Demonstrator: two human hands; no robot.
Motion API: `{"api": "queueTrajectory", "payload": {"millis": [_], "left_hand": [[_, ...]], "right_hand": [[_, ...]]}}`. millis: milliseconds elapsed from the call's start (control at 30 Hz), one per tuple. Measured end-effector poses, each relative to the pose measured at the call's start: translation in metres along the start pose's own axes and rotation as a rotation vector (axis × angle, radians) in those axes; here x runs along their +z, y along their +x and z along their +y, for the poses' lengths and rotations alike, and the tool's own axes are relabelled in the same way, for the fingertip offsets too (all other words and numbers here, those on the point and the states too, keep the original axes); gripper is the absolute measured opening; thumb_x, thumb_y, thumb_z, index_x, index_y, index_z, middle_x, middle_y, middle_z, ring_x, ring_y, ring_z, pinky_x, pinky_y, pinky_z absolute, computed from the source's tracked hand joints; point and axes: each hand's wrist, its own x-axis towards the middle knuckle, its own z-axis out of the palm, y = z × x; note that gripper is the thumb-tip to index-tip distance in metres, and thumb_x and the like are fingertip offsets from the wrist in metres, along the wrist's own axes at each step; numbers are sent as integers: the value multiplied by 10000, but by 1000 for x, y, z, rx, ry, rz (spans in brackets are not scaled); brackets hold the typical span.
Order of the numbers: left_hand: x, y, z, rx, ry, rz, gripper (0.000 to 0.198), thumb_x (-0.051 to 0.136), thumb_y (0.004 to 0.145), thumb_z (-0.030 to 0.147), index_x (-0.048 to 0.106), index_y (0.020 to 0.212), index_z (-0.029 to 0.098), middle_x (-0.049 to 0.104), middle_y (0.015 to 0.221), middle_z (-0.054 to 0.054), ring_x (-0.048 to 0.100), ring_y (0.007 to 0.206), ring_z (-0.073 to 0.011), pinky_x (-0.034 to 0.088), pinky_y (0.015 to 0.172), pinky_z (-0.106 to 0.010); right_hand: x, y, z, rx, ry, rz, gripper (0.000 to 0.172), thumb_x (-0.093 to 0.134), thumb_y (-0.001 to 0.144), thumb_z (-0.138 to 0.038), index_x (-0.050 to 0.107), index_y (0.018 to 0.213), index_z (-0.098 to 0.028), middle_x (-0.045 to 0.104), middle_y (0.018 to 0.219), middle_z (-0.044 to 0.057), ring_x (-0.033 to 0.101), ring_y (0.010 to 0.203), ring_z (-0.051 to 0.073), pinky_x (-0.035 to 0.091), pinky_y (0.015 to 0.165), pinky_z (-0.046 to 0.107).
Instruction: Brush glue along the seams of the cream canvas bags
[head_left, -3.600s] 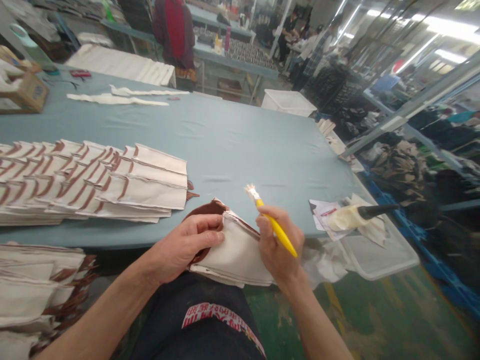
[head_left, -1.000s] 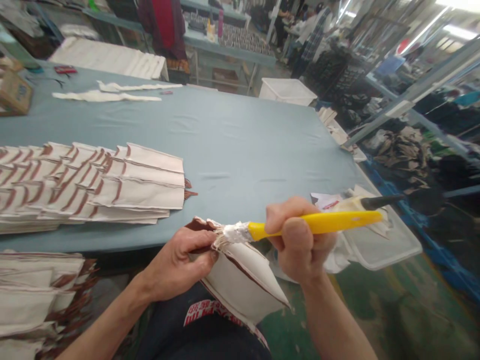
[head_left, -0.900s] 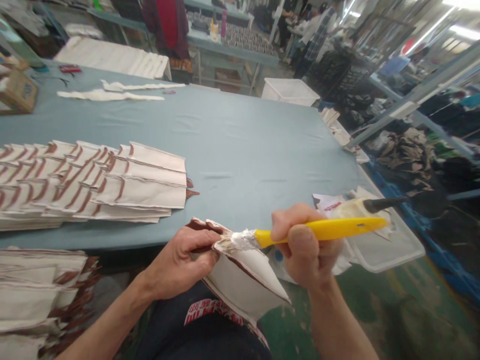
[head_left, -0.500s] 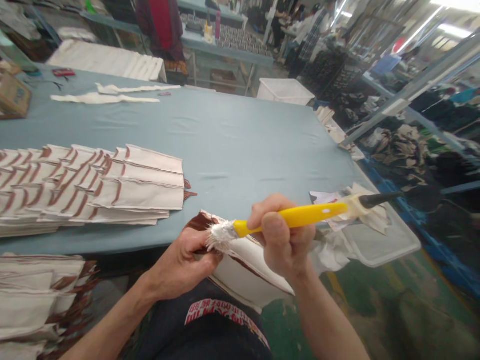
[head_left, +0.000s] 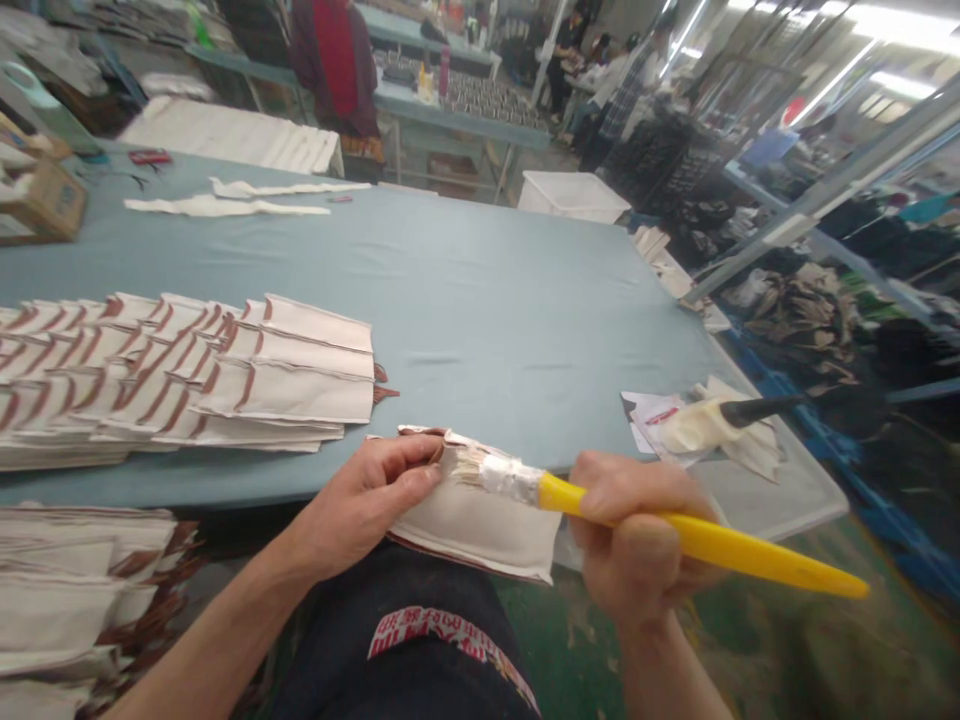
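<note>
Brush (head_left: 559, 495) meets cloth (head_left: 480, 530), right hand (head_left: 641, 555) clasping the yellow handle (head_left: 765, 555), left hand (head_left: 367, 500) pinching the cloth's end, and light, short strokes should spare those fingers (head_left: 421, 484)!

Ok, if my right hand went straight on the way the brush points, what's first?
Probably the cream fabric piece: the brush in your right hand points left across it, bristles seemingly on its surface. Your left hand comes just beyond, though depth is unclear.

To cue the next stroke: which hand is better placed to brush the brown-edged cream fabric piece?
Right, likely: the right hand grips the yellow-handled brush, its pale bristles over the fabric piece, while the left hand pinches that piece's end.
</note>
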Motion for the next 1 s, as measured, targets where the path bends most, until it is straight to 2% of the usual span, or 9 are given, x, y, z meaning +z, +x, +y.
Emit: {"api": "queueTrajectory", "payload": {"millis": [67,100,233,400,533,600,667,833,1000], "left_hand": [[2,2,2,-34,-52,-4,343,711,979,473,842,1117,187,757,954,-35,640,858,-170,488,718,-199],[4,2,3,-63,-92,-6,357,734,961,484,839,1127,187,762,927,-35,646,833,-170,492,702,-201],[13,2,8,-171,-249,-11,413,844,855,501,840,1108,175,773,849,-35,668,756,-166,502,658,-207],[19,0,12,-171,-307,-17,374,904,801,468,846,1003,158,760,769,-17,653,708,-145,500,639,-196],[20,0,13,-178,-309,-3,388,922,780,457,846,1010,154,785,817,-23,675,746,-155,519,660,-199],[20,1,12,-198,-310,9,388,934,764,444,845,1003,151,792,832,-25,683,754,-158,524,664,-200],[20,3,8,-221,-336,14,408,942,745,448,841,997,144,789,811,-29,686,744,-159,532,665,-205],[20,7,1,-253,-384,41,453,949,734,479,831,1001,132,773,783,-32,659,660,-130,507,605,-190],[19,6,8,-234,-373,13,445,959,737,479,839,1001,141,779,798,-34,667,679,-130,514,620,-187]], "right_hand": [[2,-2,2,-24,31,132,324,490,1102,-442,656,897,-254,509,553,-31,513,454,167,463,516,331],[3,-1,3,-42,29,156,288,533,1088,-418,673,899,-251,531,558,-30,527,458,165,476,519,327],[8,8,7,-167,-19,125,227,590,1074,-357,691,906,-242,601,590,-29,538,457,140,469,497,285],[4,12,4,-347,-133,-15,215,550,1112,-334,661,976,-210,614,616,-29,522,475,114,401,491,261],[-5,12,1,-460,-282,-172,213,495,1133,-302,640,1017,-197,641,652,-14,528,514,126,387,524,279],[-12,13,0,-477,-366,-276,209,485,1138,-305,630,1032,-197,658,668,-7,540,533,132,403,544,279],[-19,14,-2,-465,-401,-323,196,495,1137,-305,629,1045,-196,673,682,-1,555,547,134,420,558,275],[-26,11,-11,-412,-288,-205,183,535,1122,-311,661,1061,-195,695,707,10,570,540,135,436,542,275],[-15,10,-2,-448,-296,-248,200,508,1131,-317,657,1055,-207,680,678,3,558,518,137,410,529,280]]}}
